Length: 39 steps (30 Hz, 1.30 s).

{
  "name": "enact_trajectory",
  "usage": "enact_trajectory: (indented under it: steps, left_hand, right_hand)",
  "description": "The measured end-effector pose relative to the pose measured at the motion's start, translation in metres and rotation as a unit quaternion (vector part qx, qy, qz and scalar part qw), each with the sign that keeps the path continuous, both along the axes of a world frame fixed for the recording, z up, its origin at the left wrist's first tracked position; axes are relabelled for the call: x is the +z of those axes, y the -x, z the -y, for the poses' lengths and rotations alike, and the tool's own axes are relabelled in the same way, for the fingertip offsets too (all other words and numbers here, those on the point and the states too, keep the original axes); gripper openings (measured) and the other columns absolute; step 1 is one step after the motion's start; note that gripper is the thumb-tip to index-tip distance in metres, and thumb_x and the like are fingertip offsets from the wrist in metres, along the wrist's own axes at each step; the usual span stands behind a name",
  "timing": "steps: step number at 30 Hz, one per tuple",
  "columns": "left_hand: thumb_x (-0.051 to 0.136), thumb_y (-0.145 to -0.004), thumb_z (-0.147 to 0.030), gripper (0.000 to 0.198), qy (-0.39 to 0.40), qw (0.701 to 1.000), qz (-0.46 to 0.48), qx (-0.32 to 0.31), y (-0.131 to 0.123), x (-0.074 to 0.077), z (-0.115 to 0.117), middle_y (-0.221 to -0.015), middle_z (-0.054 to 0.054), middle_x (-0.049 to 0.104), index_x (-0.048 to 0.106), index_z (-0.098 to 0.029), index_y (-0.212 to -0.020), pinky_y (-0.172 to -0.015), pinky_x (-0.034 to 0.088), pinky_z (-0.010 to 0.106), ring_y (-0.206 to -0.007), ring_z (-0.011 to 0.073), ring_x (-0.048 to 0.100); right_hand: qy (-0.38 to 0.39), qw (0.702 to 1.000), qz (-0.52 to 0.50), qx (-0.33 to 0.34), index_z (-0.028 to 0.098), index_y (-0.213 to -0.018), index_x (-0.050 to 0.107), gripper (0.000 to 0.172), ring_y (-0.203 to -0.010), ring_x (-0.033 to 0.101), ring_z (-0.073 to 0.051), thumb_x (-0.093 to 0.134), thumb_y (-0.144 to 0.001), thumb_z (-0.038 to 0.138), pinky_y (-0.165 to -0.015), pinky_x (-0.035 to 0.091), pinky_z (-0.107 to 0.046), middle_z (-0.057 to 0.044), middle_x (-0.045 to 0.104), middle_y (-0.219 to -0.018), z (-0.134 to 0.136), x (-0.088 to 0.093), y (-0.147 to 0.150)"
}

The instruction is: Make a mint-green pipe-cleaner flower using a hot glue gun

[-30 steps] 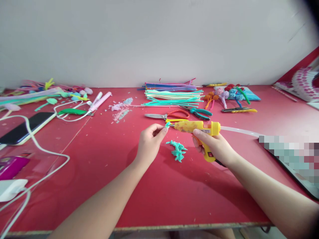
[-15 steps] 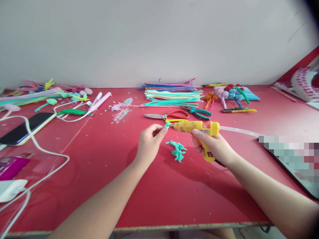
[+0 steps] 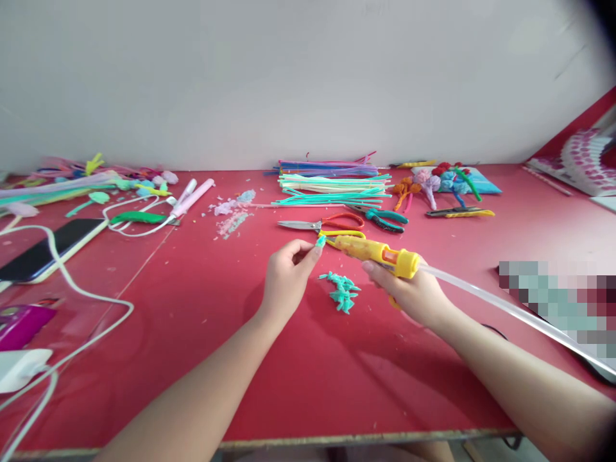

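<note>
My left hand (image 3: 292,273) pinches a small teal fuzzy piece (image 3: 321,241) between thumb and fingertips. My right hand (image 3: 418,292) is wrapped round the handle of a yellow hot glue gun (image 3: 366,249), whose nozzle points left, close to the teal piece; whether they touch I cannot tell. A long clear glue stick (image 3: 510,308) runs out of the gun's back end, over my right forearm side. Below the nozzle, a small heap of teal fuzzy pieces (image 3: 343,294) lies on the red table (image 3: 289,398). Just behind the gun are scissors (image 3: 301,225) with red and yellow handles.
Bundles of pipe cleaners (image 3: 332,186) lie along the wall, with teal-handled pliers (image 3: 387,221) before them. Finished pipe-cleaner flowers (image 3: 428,183) and a utility knife (image 3: 459,212) are back right. A phone (image 3: 52,247), white cable (image 3: 91,292) and pink hair-straightener-like tool (image 3: 192,200) occupy the left.
My right hand has tilted the glue gun, its back end dropping and swinging toward me, so the glue stick now slants to the lower right. My left hand has barely moved.
</note>
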<state>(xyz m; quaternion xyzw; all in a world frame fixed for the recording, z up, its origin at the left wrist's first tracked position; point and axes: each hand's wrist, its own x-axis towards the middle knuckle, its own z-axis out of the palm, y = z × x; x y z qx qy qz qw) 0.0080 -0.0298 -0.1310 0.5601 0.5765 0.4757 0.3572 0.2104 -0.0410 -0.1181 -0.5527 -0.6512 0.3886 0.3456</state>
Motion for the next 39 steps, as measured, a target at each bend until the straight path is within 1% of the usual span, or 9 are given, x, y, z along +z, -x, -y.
enact_trajectory:
  steps: [6,10,12,15,20,25,30,35,39]
  left_hand:
    - [0.064,-0.076,-0.044,0.027,0.024,0.995,0.092,0.012,0.003,-0.007,-0.006,-0.057,-0.005,0.046,0.059,-0.018,-0.072,-0.045,0.027,0.022,-0.048,0.0081,0.036]
    - [0.064,-0.077,-0.042,0.025,0.024,0.996,0.089,0.004,0.002,-0.006,-0.005,-0.058,-0.005,0.048,0.059,-0.018,-0.071,-0.044,0.027,0.022,-0.048,0.0080,0.038]
    - [0.064,-0.077,-0.041,0.025,0.028,0.996,0.086,-0.004,0.001,-0.004,-0.004,-0.055,-0.005,0.046,0.058,-0.018,-0.069,-0.043,0.026,0.022,-0.047,0.0078,0.036]
    - [0.063,-0.079,-0.041,0.025,0.033,0.996,0.078,-0.013,0.000,-0.003,-0.002,-0.052,-0.006,0.043,0.057,-0.018,-0.069,-0.043,0.025,0.022,-0.045,0.0076,0.033]
    - [0.062,-0.079,-0.041,0.024,0.033,0.999,0.036,-0.020,-0.002,0.001,0.001,-0.050,-0.006,0.040,0.059,-0.019,-0.070,-0.045,0.026,0.023,-0.045,0.0089,0.033]
    - [0.061,-0.080,-0.040,0.023,0.035,0.999,0.004,-0.035,-0.006,0.004,0.004,-0.049,-0.007,0.038,0.060,-0.019,-0.072,-0.046,0.028,0.023,-0.047,0.0093,0.034]
    - [0.060,-0.081,-0.042,0.026,0.042,0.998,0.000,-0.048,-0.007,0.004,0.005,-0.049,-0.007,0.038,0.058,-0.018,-0.071,-0.046,0.028,0.021,-0.046,0.0082,0.032]
    - [0.061,-0.082,-0.039,0.022,0.078,0.991,0.062,-0.089,-0.009,0.000,0.006,-0.055,-0.005,0.052,0.061,-0.018,-0.078,-0.048,0.033,0.020,-0.048,0.0080,0.042]
    - [0.062,-0.082,-0.032,0.015,0.145,0.947,0.222,-0.180,-0.013,0.000,0.009,-0.073,0.000,0.064,0.064,-0.017,-0.083,-0.058,0.044,0.021,-0.063,0.0108,0.058]
  right_hand:
    - [0.072,0.996,-0.049,0.020,0.019,-0.083,0.060,0.015,-0.058,0.050,-0.013,0.062,-0.070,0.026,-0.052,0.039,-0.025,0.000,0.059,-0.071,-0.018,0.000,-0.008]
    - [0.070,0.997,0.021,0.024,0.018,-0.088,0.064,0.022,-0.061,0.054,-0.016,0.062,-0.069,0.029,-0.056,0.040,-0.027,-0.002,0.063,-0.076,-0.030,-0.012,-0.012]
    - [0.015,0.993,0.119,0.012,0.017,-0.077,0.063,0.024,-0.062,0.055,-0.018,0.063,-0.072,0.041,-0.057,0.039,-0.029,-0.004,0.062,-0.072,-0.034,-0.018,-0.012]
    - [-0.117,0.953,0.279,0.016,0.018,-0.058,0.054,0.040,-0.069,0.055,-0.021,0.055,-0.080,0.052,-0.063,0.037,-0.032,-0.007,0.058,-0.067,-0.037,-0.024,-0.014]
    - [-0.253,0.914,0.317,-0.005,0.016,-0.076,0.060,0.025,-0.074,0.055,-0.021,0.056,-0.084,0.039,-0.069,0.038,-0.032,-0.009,0.060,-0.079,-0.034,-0.017,-0.015]
    - [-0.302,0.875,0.320,0.202,0.018,-0.077,0.063,0.011,-0.081,0.051,-0.019,0.054,-0.082,0.016,-0.077,0.037,-0.033,-0.006,0.060,-0.081,-0.017,-0.003,-0.005]
    - [-0.323,0.834,0.381,0.235,0.017,-0.074,0.062,0.009,-0.085,0.048,-0.021,0.055,-0.080,0.014,-0.084,0.035,-0.038,-0.006,0.059,-0.083,-0.012,-0.009,0.000]
    - [-0.316,0.863,0.325,0.224,0.016,-0.075,0.060,0.010,-0.083,0.047,-0.020,0.054,-0.079,0.010,-0.079,0.039,-0.035,-0.006,0.059,-0.082,-0.015,-0.009,0.000]
    - [-0.326,0.894,0.245,0.186,0.016,-0.075,0.059,0.009,-0.079,0.046,-0.019,0.054,-0.079,0.010,-0.074,0.042,-0.032,-0.007,0.059,-0.081,-0.013,-0.003,0.001]
